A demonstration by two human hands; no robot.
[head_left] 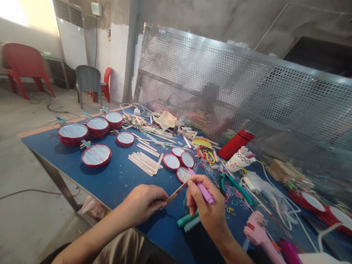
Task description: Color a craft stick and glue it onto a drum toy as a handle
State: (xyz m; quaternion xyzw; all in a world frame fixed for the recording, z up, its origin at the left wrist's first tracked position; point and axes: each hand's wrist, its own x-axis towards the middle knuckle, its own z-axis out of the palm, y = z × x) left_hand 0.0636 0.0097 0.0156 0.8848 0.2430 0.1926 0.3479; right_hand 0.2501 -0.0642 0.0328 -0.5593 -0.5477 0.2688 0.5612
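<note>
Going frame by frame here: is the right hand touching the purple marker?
Touching. The head view shows the purple marker lying directly against the right hand, no gap visible between them.

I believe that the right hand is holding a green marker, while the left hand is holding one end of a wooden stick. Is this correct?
Not quite: the marker in the right hand is purple, as the head view shows. The left hand does hold one end of a wooden stick.

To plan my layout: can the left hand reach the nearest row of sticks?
Likely yes: nothing stands between the left hand and the row of sticks, though that hand grips another stick.
</note>
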